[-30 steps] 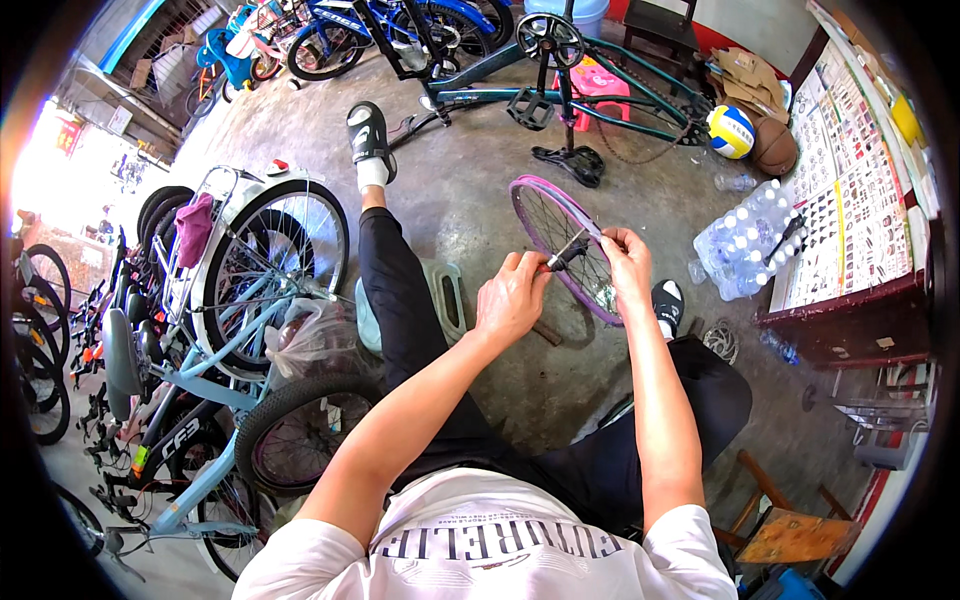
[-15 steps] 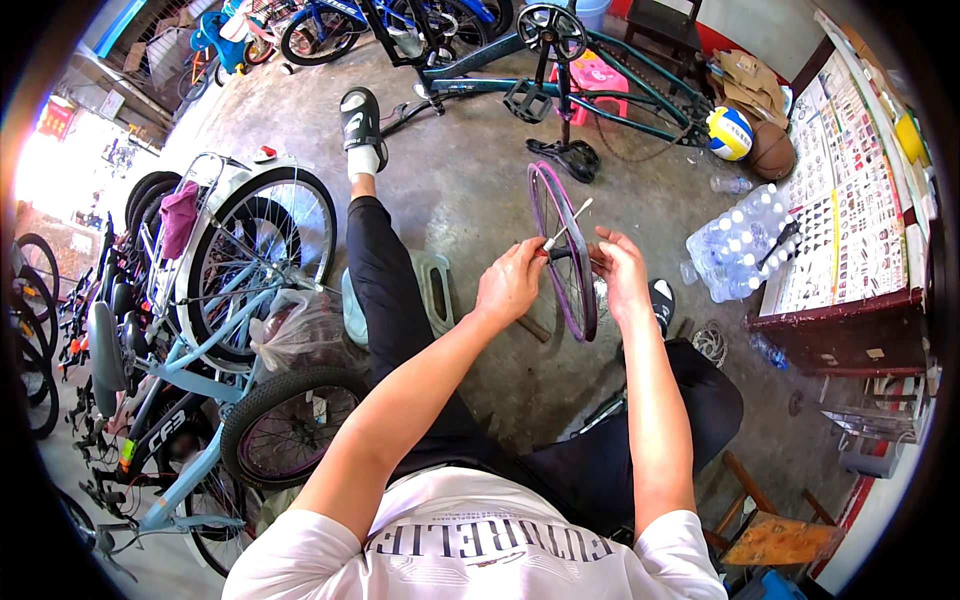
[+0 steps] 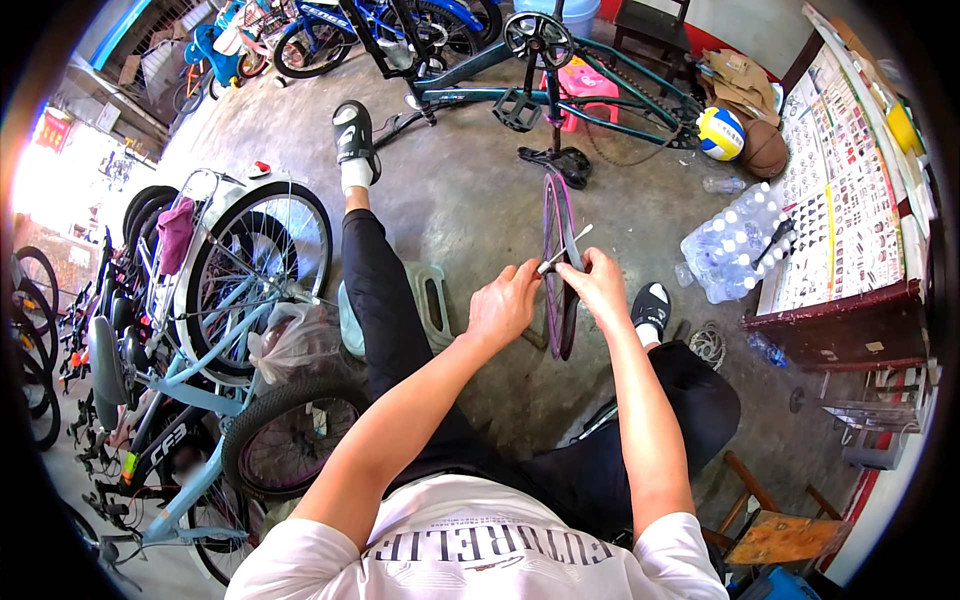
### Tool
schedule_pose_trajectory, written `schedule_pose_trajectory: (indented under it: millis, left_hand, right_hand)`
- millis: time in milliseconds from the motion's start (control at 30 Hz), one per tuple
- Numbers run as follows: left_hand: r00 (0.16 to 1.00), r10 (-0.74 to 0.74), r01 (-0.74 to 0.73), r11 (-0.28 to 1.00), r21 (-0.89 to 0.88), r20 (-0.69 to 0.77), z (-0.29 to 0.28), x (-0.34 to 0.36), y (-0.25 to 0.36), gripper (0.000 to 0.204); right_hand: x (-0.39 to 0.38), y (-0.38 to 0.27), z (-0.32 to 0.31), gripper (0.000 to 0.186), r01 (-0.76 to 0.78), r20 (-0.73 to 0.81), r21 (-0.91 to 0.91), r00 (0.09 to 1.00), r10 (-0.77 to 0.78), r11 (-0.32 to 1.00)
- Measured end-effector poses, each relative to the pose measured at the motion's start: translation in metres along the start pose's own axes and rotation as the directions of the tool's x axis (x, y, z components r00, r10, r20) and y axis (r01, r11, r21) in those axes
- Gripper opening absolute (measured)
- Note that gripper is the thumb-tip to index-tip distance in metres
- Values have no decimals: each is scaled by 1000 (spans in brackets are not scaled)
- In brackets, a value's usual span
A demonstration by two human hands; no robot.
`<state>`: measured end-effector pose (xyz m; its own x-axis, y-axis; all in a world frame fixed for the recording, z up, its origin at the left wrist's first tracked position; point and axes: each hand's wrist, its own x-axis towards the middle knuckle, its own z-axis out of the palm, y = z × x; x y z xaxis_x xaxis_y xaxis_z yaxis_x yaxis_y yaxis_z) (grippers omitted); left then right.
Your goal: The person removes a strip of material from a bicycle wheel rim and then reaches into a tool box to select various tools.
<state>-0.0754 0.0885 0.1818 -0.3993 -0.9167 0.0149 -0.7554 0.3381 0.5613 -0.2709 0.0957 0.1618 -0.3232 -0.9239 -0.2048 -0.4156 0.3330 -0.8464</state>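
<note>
A small bicycle wheel (image 3: 557, 205) with a pink-purple rim stands upright in front of me, seen nearly edge-on. My left hand (image 3: 503, 306) is closed at the left of its middle, fingertips at one end of a thin light-coloured tool (image 3: 583, 231) that slants up across the wheel. From the right, my right hand (image 3: 598, 287) is closed with thumb and fingers pressed at the wheel's middle. The fingers hide most of the hub, and the tool's exact kind cannot be made out.
An upside-down dark green bicycle frame (image 3: 470, 93) stands ahead, its saddle (image 3: 556, 165) on the floor. Parked bicycles and a loose tyred wheel (image 3: 295, 437) crowd the left. Bottled water (image 3: 735, 243), a volleyball (image 3: 720, 134) and a basketball (image 3: 765, 148) are at right.
The wheel has swung more edge-on and come slightly nearer. My right hand has moved left and down onto its middle, fingers drawn together; my left hand stays beside the hub.
</note>
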Motion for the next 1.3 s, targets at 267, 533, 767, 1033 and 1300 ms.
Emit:
schedule_pose_trajectory:
  millis: [267, 533, 767, 1033, 1300]
  left_hand:
    - [995, 48, -41, 996, 77, -87, -9, 41, -20, 25]
    - [987, -34, 14, 992, 128, 158, -24, 82, -18, 31]
    - [976, -24, -3, 992, 124, 215, -32, 76, -15, 32]
    - [978, -18, 7, 999, 54, 208, -25, 51, -15, 33]
    - [980, 128, -142, 986, 89, 153, -22, 26, -20, 30]
  right_hand:
    - [-19, 1, -8, 43, 12, 204, -26, 979, -7, 1000]
    - [-20, 21, -14, 57, -37, 271, -87, 961, 59, 996]
    - [-3, 29, 0, 68, 54, -15, 221, 999, -52, 974]
    - [1, 26, 7, 77, -4, 84, 268, 996, -19, 963]
    - [-11, 39, 8, 68, 38, 98, 263, 993, -65, 964]
